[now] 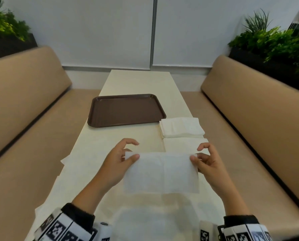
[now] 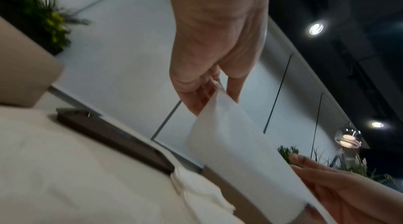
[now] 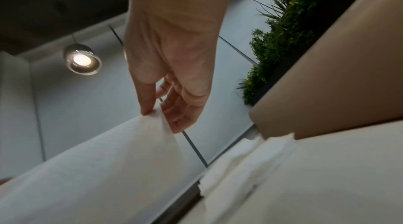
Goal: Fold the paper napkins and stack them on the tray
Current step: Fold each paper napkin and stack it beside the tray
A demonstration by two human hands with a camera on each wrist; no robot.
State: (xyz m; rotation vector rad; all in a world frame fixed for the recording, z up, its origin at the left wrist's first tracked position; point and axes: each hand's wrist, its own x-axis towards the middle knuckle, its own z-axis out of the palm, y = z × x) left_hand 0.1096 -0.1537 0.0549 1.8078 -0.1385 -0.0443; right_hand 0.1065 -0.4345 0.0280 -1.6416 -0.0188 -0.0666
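Note:
A white paper napkin (image 1: 161, 173) hangs folded in the air over the near part of the table, held at its two upper corners. My left hand (image 1: 127, 154) pinches the left corner between thumb and fingers, and the left wrist view shows that pinch on the napkin (image 2: 229, 134). My right hand (image 1: 200, 154) pinches the right corner, where the napkin (image 3: 104, 167) drapes down from the thumb tip. A brown tray (image 1: 126, 110) lies empty further up the table. A stack of white napkins (image 1: 181, 127) sits right of the tray's near corner.
The long cream table (image 1: 140, 80) runs between two tan benches (image 1: 23, 94) (image 1: 260, 101). A flat napkin (image 1: 185, 145) lies just behind the held one. Other paper sheets lie at the table's near left edge (image 1: 65, 160). Planters (image 1: 276, 42) stand behind both benches.

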